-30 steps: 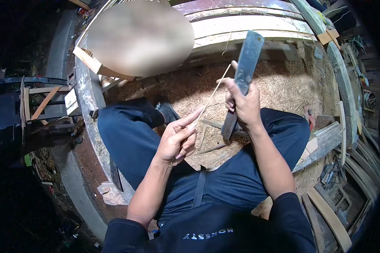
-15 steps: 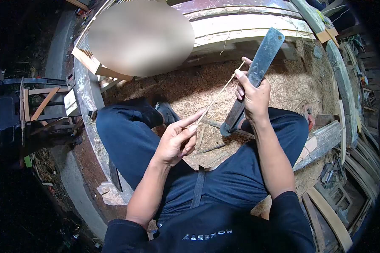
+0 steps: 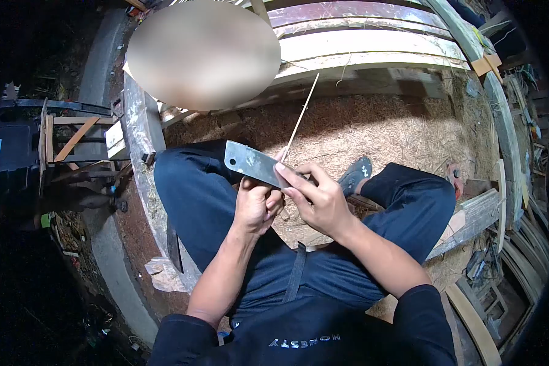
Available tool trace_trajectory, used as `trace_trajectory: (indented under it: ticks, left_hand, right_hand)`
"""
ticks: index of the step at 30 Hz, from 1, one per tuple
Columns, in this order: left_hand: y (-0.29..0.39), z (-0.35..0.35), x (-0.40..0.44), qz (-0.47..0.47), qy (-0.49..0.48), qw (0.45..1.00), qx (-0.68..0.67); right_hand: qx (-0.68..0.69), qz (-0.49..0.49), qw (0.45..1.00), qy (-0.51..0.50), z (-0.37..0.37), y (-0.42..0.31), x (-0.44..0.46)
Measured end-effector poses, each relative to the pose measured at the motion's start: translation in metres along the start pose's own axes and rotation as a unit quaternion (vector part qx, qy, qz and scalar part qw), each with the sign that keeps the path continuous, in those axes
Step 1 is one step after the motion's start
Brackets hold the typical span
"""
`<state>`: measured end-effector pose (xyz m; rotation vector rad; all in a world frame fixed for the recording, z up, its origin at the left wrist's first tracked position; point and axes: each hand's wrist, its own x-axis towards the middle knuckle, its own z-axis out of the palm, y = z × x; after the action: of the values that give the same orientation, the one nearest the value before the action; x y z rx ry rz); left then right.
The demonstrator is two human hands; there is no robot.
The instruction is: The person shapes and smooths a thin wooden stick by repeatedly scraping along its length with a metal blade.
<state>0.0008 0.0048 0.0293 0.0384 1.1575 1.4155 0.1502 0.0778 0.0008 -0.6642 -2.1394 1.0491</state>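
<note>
My right hand (image 3: 323,204) is closed on a broad, flat-bladed knife (image 3: 253,163), whose grey, square-ended blade with a hole points left; the hand hides its handle. Under the blade is my left hand (image 3: 256,207), its fingers curled and partly covered by the metal. A thin bamboo-like stick (image 3: 302,113) rises from behind the blade, its lower end at the left hand's fingertips. The two hands are close together above my lap. Where the edge meets the stick, if it does, is hidden.
A wooden frame surrounds my legs, with pale planks (image 3: 372,49) along the far side and a beam (image 3: 500,116) at right. Shavings cover the ground (image 3: 396,116). Curved wooden strips (image 3: 476,323) lie at lower right. A blurred oval covers the upper left.
The knife has swung from upright at the right to lying across my left hand, its blade end now pointing left. My right hand has left the stick's upper end, and the stick stands steeper.
</note>
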Motion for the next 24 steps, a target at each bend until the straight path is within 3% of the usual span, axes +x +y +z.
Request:
trace_trajectory:
  ticks: [3,6,8,14,16,18,20,22,24]
  left_hand:
    - [-0.002,-0.007,0.001,0.018,-0.057,0.997,0.044]
    - [-0.002,0.001,0.003,0.039,-0.026,0.999,0.027]
    - [0.003,0.007,-0.003,0.032,-0.002,0.999,0.039]
    - [-0.004,0.004,-0.001,0.038,-0.019,0.999,0.005]
    - [-0.007,-0.002,0.004,0.05,0.033,0.995,0.074]
    - [-0.007,-0.001,0.002,0.054,-0.017,0.997,0.059]
    - [-0.003,0.009,-0.002,0.025,0.003,1.0,0.009]
    - [-0.004,0.01,-0.001,0.027,0.004,1.0,0.01]
    - [-0.005,0.001,0.0,0.053,-0.018,0.995,0.08]
  right_hand:
    - [-0.042,0.043,0.998,0.037,-0.006,0.009,0.01]
    - [-0.035,0.053,0.998,0.004,-0.007,0.009,0.009]
    - [-0.019,-0.037,0.999,0.034,0.006,0.012,-0.003]
    - [-0.098,0.067,0.991,0.056,-0.003,0.03,0.011]
    - [-0.014,-0.009,0.999,0.046,0.005,0.013,0.002]
    - [-0.008,0.018,0.999,0.032,-0.001,0.015,0.006]
    - [-0.076,0.082,0.993,0.038,-0.008,0.029,0.014]
    - [-0.077,0.073,0.994,0.041,-0.007,0.023,0.014]
    - [-0.002,-0.01,0.998,0.065,0.0,0.013,0.006]
